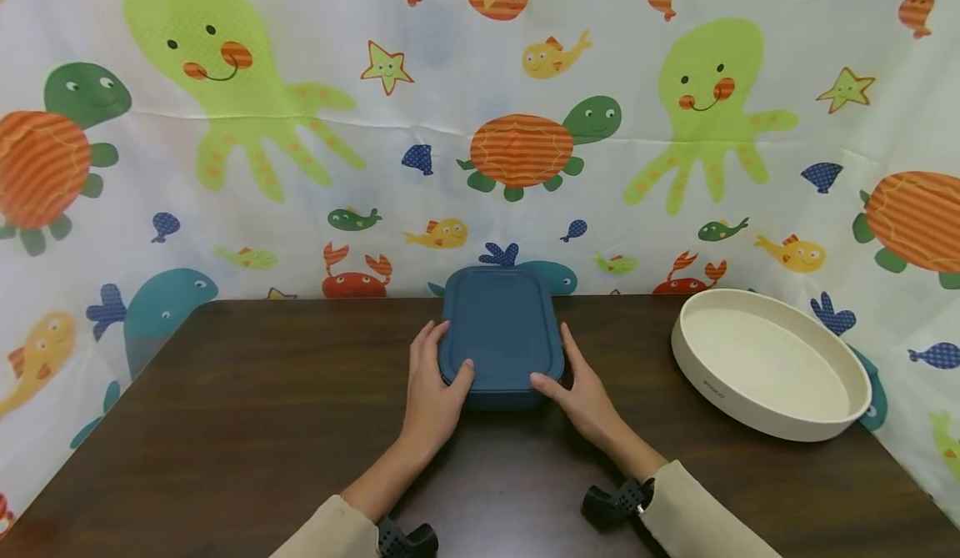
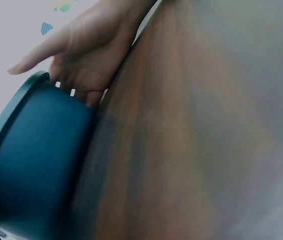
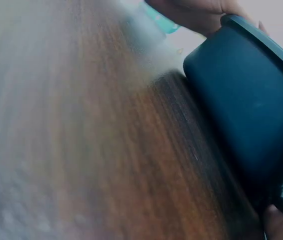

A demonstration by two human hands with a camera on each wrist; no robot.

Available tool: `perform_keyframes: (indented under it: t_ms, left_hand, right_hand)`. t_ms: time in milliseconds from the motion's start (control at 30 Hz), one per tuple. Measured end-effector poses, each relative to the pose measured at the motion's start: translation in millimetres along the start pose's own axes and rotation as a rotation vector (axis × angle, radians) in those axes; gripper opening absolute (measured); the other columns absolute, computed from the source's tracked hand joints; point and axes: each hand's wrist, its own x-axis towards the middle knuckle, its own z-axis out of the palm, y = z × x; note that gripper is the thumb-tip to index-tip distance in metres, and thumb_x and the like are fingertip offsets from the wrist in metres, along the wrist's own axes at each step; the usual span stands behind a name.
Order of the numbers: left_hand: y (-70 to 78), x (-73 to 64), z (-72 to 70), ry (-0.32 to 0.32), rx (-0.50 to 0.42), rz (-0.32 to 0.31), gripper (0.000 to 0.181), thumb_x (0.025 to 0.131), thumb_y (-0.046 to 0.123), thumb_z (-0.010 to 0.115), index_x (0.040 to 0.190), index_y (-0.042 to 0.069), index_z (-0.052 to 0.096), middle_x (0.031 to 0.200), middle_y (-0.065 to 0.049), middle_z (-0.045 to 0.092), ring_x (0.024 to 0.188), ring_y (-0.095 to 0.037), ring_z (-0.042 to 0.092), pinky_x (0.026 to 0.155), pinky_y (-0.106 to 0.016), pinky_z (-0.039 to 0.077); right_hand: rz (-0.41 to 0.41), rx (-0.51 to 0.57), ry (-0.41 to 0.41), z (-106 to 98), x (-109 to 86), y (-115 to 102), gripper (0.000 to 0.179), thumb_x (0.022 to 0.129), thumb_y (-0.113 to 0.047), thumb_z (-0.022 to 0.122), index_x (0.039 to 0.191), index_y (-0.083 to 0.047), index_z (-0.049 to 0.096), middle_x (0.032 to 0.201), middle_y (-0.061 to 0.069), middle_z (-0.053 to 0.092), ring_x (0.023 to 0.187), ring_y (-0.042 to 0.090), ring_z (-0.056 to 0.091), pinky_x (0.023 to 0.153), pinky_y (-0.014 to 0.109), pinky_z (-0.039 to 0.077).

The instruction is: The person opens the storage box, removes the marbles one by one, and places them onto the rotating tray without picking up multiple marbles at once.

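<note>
A blue lidded container (image 1: pixel 500 329), rectangular with rounded corners, stands near the far edge of the table, its lid on. My left hand (image 1: pixel 435 391) holds its left side, the thumb over the near left corner of the lid and the fingers along the side wall. On the opposite side my right hand (image 1: pixel 588 395) holds the near right corner, thumb on the lid's edge and fingers along the right wall. In the left wrist view the container (image 2: pixel 41 160) shows its near wall, with the right hand (image 2: pixel 94 55) beyond it. The fingertips are partly hidden behind the container.
A round, shallow cream tray (image 1: pixel 772 358) with a raised rim lies on the right of the dark wooden table (image 1: pixel 225 424). Behind the table hangs a white curtain (image 1: pixel 420 208) printed with sea animals. Both wrists wear black camera mounts.
</note>
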Motion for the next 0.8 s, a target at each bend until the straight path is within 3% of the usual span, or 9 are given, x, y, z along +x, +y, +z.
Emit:
perform_keyframes:
  t_ms: [133,233,300,367,500,600,800]
  left_hand:
    - [7.5,6.9,-2.9,-0.047,0.216,0.311,0.034,0.098,0.001,0.056,0.13,0.007,0.064,0.154,-0.014,0.049,0.15,-0.036,0.037,0.12,-0.06,0.029]
    - [15.4,12.5,-4.5,-0.119,0.374,0.406,0.03,0.101,0.004,0.054,0.127,0.01,0.067,0.148,-0.011,0.057,0.146,-0.032,0.044,0.121,-0.057,0.029]
    - [19.6,15.9,-4.9,-0.187,0.458,0.396,0.03,0.104,0.016,0.055,0.132,0.012,0.064,0.15,-0.01,0.055,0.147,-0.03,0.044,0.122,-0.053,0.03]
    - [22.1,18.6,-4.6,-0.267,0.558,0.372,0.044,0.104,0.038,0.054,0.14,0.015,0.059,0.155,-0.009,0.05,0.15,-0.029,0.039,0.123,-0.052,0.029]
    - [21.9,21.4,-2.4,-0.355,0.724,0.365,0.081,0.09,0.073,0.053,0.149,0.019,0.052,0.16,-0.007,0.043,0.153,-0.03,0.033,0.124,-0.054,0.026]
    - [21.2,21.2,-1.9,-0.35,0.794,0.387,0.09,0.084,0.08,0.054,0.15,0.019,0.051,0.16,-0.008,0.044,0.151,-0.029,0.037,0.123,-0.056,0.026]
    - [22.3,19.1,-1.1,-0.371,0.853,0.382,0.089,0.087,0.079,0.05,0.152,0.019,0.048,0.16,-0.006,0.042,0.15,-0.027,0.039,0.123,-0.055,0.025]
  right_hand:
    - [-0.004,0.045,-0.018,1.7,0.7,1.6,0.121,0.077,-0.045,0.086,0.164,-0.021,0.005,0.17,0.01,0.016,0.157,0.036,0.018,0.122,0.063,0.022]
    - [-0.027,0.118,-0.023,1.3,3.2,3.1,0.126,0.074,-0.035,0.091,0.164,-0.016,0.005,0.17,0.011,0.016,0.155,0.034,0.024,0.121,0.057,0.028]
    - [-0.04,0.133,-0.02,0.6,4.7,3.8,0.125,0.074,-0.032,0.091,0.164,-0.014,0.006,0.17,0.011,0.017,0.154,0.032,0.028,0.119,0.053,0.034]
    - [-0.048,0.123,-0.014,0.1,6.1,4.4,0.123,0.074,-0.03,0.091,0.164,-0.012,0.009,0.169,0.011,0.02,0.151,0.03,0.034,0.116,0.049,0.039]
    - [-0.068,0.12,-0.015,0.7,8.1,3.7,0.115,0.077,-0.027,0.09,0.163,-0.014,0.015,0.167,0.01,0.028,0.148,0.029,0.04,0.114,0.044,0.042]
    - [-0.091,0.152,-0.025,2.4,8.8,2.6,0.111,0.078,-0.022,0.088,0.163,-0.014,0.016,0.164,0.011,0.033,0.146,0.03,0.044,0.112,0.041,0.045]
    - [-0.095,0.149,-0.008,3.3,9.6,4.1,0.107,0.078,-0.021,0.088,0.162,-0.013,0.022,0.156,0.013,0.047,0.14,0.029,0.051,0.108,0.036,0.049]
